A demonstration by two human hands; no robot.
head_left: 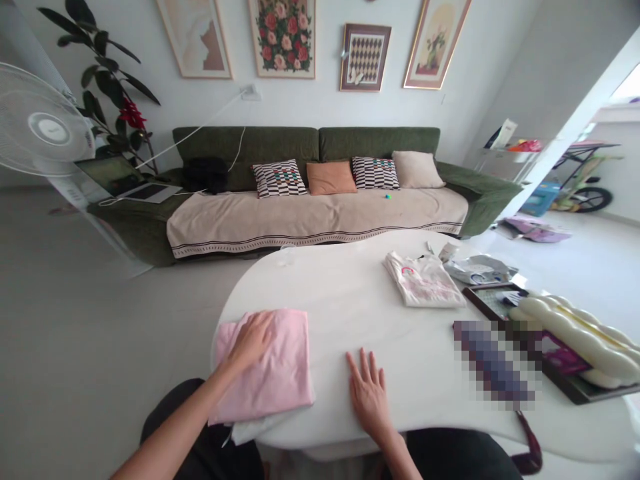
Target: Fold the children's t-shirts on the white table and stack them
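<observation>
A folded pink garment lies at the near left end of the white oval table, partly over its edge. My left hand rests flat on top of it, fingers spread. My right hand lies open and flat on the bare tabletop just right of the pink garment, holding nothing. A folded white and pink T-shirt lies farther back on the right side of the table, out of reach of both hands.
Crumpled plastic packaging and a dark tray with a cream wavy object fill the table's right end. Behind the table are a green sofa with cushions, a laptop and a fan.
</observation>
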